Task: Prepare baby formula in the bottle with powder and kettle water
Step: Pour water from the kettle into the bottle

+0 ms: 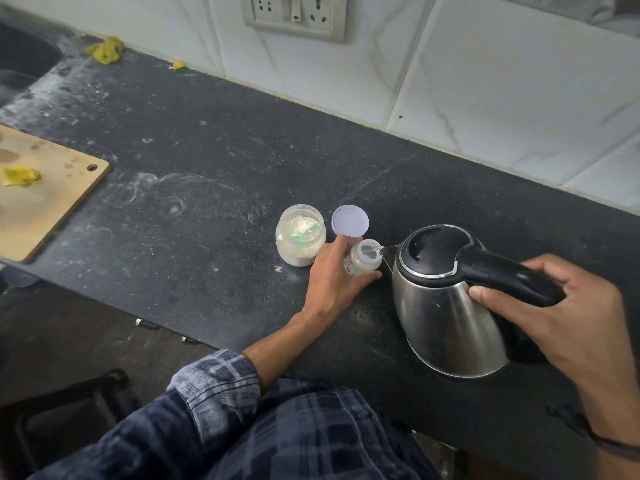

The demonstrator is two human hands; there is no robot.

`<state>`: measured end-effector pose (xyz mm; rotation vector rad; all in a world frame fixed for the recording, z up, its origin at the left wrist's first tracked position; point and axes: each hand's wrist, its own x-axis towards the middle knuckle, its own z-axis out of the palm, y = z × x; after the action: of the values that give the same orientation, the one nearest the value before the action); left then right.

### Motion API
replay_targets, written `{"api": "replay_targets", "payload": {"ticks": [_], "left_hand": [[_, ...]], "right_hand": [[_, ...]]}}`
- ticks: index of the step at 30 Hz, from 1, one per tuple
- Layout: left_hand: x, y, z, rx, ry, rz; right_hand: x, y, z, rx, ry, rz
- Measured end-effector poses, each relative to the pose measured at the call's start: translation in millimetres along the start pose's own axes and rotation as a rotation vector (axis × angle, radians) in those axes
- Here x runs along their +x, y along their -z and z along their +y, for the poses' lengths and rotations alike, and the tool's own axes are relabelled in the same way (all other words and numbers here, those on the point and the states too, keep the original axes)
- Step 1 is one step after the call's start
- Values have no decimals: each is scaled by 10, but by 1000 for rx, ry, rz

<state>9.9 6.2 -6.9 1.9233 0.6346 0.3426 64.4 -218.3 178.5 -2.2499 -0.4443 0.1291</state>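
Left hand point(332, 278): fingers and thumb curled round the baby bottle point(363, 262), which stands uncapped on the dark surface point(207, 150) near its front edge. Right hand point(568, 317): clenched round the black handle point(502, 275) of the steel kettle point(446, 317), lid closed. The kettle is tilted towards the bottle, with its spout point(389, 250) just beside the bottle's open mouth; a thin thread of water point(378, 251) runs between the two. Just left of the bottle stands the open powder jar point(300, 249), partly filled with white powder and holding a green scoop point(304, 233). The jar's round lid point(350, 220) lies flat behind the bottle, close to the jar. Well apart, at the left edge, lies a wooden cutting board point(52, 202) bearing a yellow scrap point(19, 176). A yellow cloth point(105, 50) lies by the tiled wall point(485, 81), which carries a socket plate point(294, 15).
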Motion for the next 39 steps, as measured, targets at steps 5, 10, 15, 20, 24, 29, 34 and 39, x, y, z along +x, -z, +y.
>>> {"api": "replay_targets", "payload": {"ticks": [5,10,15,20,24,29,34,39], "left_hand": [[3,-2,-1,-5,6,3],[-1,-7,-7,-12,9,-5],[-9,-14,-5,-11,6,2],[-7,-10,3,-10,2,1],[-5,-9,6,-4,7,5],[-2,-10,2,-2,13,0],[-5,-7,3,-3,14,0],[-11,-3,2,-2,18,-4]], "right_hand": [[6,-5,8,4,-8,1],[13,-7,13,-2,-17,-7],[11,-1,10,1,-25,-10],[5,2,1,-5,-30,-7],[11,-5,-12,2,-39,-4],[15,-4,-10,-1,-37,-8],[21,-6,-10,-12,-31,-9],[30,-15,-22,-2,-30,-11]]}}
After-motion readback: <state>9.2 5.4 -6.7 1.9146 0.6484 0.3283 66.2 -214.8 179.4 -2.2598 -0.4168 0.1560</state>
